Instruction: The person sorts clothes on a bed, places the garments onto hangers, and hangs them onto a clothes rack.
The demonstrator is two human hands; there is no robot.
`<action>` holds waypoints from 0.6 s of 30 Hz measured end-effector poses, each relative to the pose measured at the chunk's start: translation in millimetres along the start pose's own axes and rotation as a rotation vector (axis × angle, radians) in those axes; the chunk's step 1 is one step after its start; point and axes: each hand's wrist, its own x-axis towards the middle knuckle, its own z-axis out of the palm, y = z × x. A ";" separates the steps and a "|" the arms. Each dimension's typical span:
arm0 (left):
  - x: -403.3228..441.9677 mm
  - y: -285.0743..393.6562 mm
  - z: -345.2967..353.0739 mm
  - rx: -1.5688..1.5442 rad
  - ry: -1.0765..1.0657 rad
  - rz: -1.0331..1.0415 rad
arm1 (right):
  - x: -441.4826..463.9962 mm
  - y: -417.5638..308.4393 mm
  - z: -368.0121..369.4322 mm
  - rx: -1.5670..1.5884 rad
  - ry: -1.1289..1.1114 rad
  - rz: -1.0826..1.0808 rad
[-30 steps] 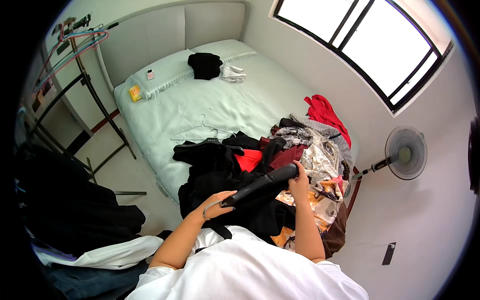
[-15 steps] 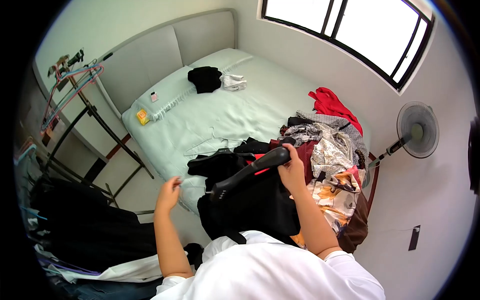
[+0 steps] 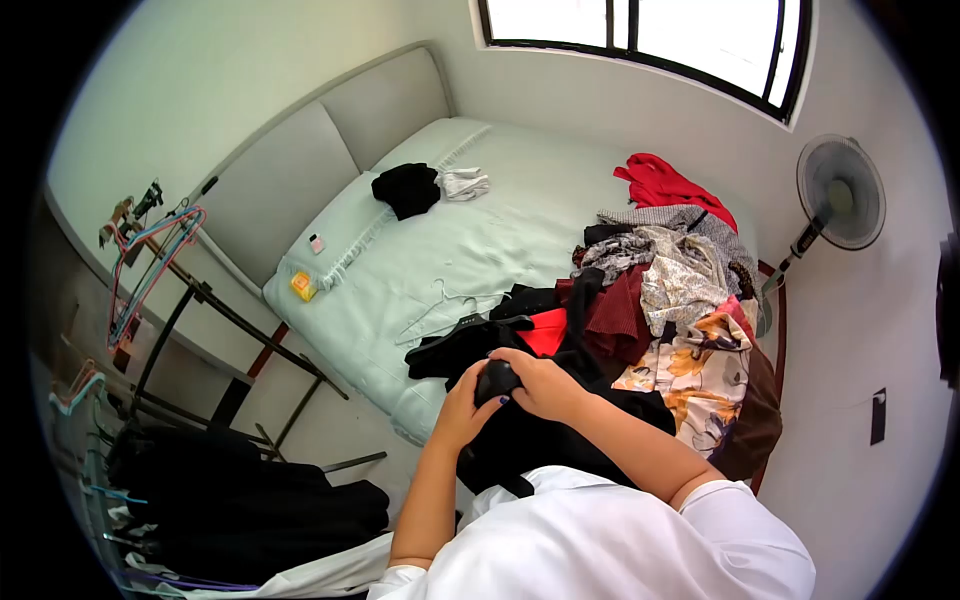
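Note:
Both my hands are closed around a black shoe (image 3: 495, 380), its rounded end pointing up between them. My left hand (image 3: 461, 405) grips one side, and my right hand (image 3: 540, 385) wraps the other, with the thumbs close together. Much of the shoe is hidden by my fingers. Below it a black garment (image 3: 570, 435) spreads over the bed edge and my front. Just beyond my left hand, a second black shoe-like item (image 3: 465, 335) lies near a bright red piece (image 3: 545, 332).
Mixed clothes, including a floral garment (image 3: 700, 375) and a red garment (image 3: 670, 188), cover the right of the bed (image 3: 520, 220). White hangers (image 3: 445, 308) lie on the sheet. A clothes rack (image 3: 215, 300) stands left, a fan (image 3: 838, 195) right.
The shoe has turned from lying lengthwise to end-up and come closer to my body. My left hand, empty before, has moved right and taken hold of it beside my right hand.

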 end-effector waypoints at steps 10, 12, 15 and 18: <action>-18.3 5.4 12.5 0.001 0.111 -0.018 | 9.8 37.9 10.9 0.054 0.300 0.316; -12.3 11.0 14.0 -0.006 0.088 -0.050 | 23.8 45.1 6.3 0.122 0.282 0.362; -1.5 7.1 17.2 0.024 0.075 -0.036 | 40.6 44.6 2.5 0.193 0.291 0.351; 7.5 5.6 19.9 0.030 0.052 -0.047 | 49.8 40.2 -4.7 0.161 0.325 0.303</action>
